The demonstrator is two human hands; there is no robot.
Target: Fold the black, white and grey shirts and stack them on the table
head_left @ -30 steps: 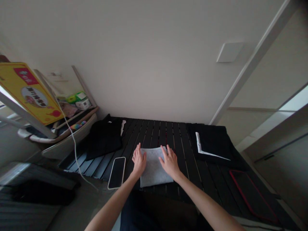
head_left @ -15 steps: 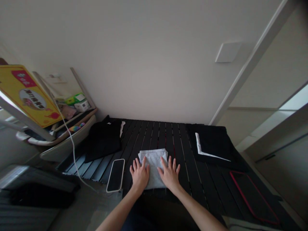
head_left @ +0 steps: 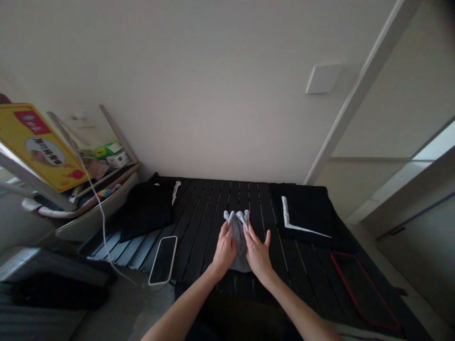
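A small piece of folded grey cloth lies near the front edge of the black slatted table. Its two sides are curled up and inward, with pale rolled edges at the far end. My left hand grips the left side, fingers closed along the fold. On the opposite side, my right hand holds the right fold, with one outer finger sticking out apart. Where the fingertips meet the cloth, part of the grip is hidden.
Folded black clothes lie at the left, and another black folded garment with a white edge at the right. A white-rimmed phone and a red-framed tablet flank my arms. A white cable hangs left.
My hands were spread flat on the cloth; now they have come closer together and grip its sides. The cloth has gone from flat to narrow and curled. The view has shifted slightly.
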